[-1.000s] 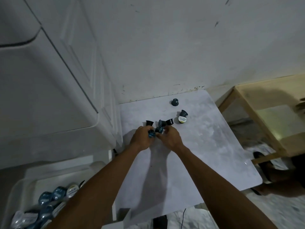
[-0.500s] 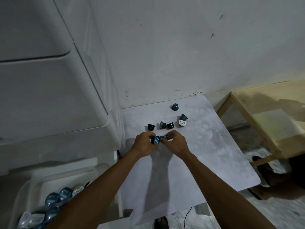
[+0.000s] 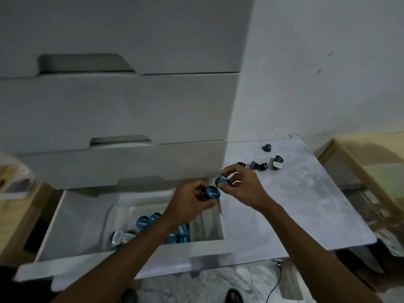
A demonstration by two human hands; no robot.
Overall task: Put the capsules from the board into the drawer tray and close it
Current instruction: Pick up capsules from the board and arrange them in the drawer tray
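Note:
My left hand grips a dark capsule with a blue lid above the right part of the open drawer. My right hand pinches another blue-lidded capsule over the left edge of the white marble board. Several dark capsules lie near the board's far end, one by the wall and one showing a pale lid. In the drawer, a clear tray holds several blue-lidded capsules, partly hidden by my left forearm.
A white drawer cabinet with shut upper drawers rises behind the open one. A wooden table stands to the right, another wooden surface to the left. A cable and a sandal lie on the floor.
Both hands lifted a capsule each off the board and moved left toward the open drawer. My view swung left, showing the cabinet front and drawer tray.

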